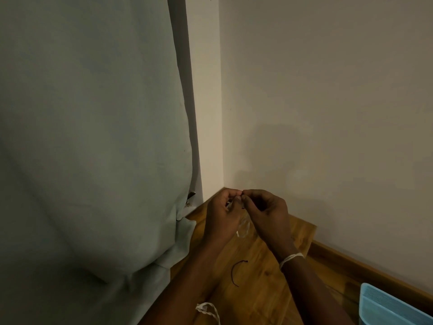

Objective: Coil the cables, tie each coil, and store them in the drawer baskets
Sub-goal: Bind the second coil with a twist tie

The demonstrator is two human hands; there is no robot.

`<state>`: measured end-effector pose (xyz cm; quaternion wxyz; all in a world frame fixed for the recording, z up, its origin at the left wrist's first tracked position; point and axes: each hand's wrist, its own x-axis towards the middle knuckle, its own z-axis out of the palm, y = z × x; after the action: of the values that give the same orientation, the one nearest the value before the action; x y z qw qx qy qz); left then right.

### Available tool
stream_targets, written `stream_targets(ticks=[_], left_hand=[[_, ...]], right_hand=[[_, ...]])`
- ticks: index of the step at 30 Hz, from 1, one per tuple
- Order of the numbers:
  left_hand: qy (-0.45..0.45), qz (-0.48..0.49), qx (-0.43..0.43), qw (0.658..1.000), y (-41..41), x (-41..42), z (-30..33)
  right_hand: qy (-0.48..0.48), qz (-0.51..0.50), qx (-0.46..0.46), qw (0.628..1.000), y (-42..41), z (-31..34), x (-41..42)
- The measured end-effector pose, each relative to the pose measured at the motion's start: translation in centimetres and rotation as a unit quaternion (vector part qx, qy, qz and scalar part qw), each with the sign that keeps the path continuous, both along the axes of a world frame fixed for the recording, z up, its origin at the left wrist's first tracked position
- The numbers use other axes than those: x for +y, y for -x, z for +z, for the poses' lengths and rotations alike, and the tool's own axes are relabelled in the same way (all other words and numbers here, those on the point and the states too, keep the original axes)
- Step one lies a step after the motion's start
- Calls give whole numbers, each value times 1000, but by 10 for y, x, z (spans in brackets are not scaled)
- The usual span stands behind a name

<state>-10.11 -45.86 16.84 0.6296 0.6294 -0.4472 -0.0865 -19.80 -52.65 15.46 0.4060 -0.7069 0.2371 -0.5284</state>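
Observation:
My left hand (222, 214) and my right hand (266, 208) meet fingertip to fingertip above a wooden tabletop (257, 285). Between them hangs a pale, coiled cable (243, 227), mostly hidden by my fingers. My right fingers pinch a thin dark tie at the top of the coil. The left hand's curled fingers hold the coil. A loose black tie (237, 272) lies on the wood below my hands. A white braided cord (208, 310) lies near the bottom edge, partly hidden by my left forearm.
A light blue ribbed basket (393, 306) sits at the bottom right corner. A grey-green curtain (93, 137) hangs along the left, draping onto the tabletop. Plain walls meet in a corner behind my hands.

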Motion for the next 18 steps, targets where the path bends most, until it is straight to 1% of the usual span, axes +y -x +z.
stream_targets(ticks=[6, 14, 18], left_hand=[[5, 20, -9, 1000, 3, -3, -1], [-1, 31, -39, 999, 6, -1, 2], [-12, 35, -82, 996, 4, 0, 0]], right_hand=[[17, -20, -9, 1000, 2, -2, -1], [-15, 14, 7, 1000, 11, 2, -3], [-16, 29, 38, 999, 14, 4, -7]])
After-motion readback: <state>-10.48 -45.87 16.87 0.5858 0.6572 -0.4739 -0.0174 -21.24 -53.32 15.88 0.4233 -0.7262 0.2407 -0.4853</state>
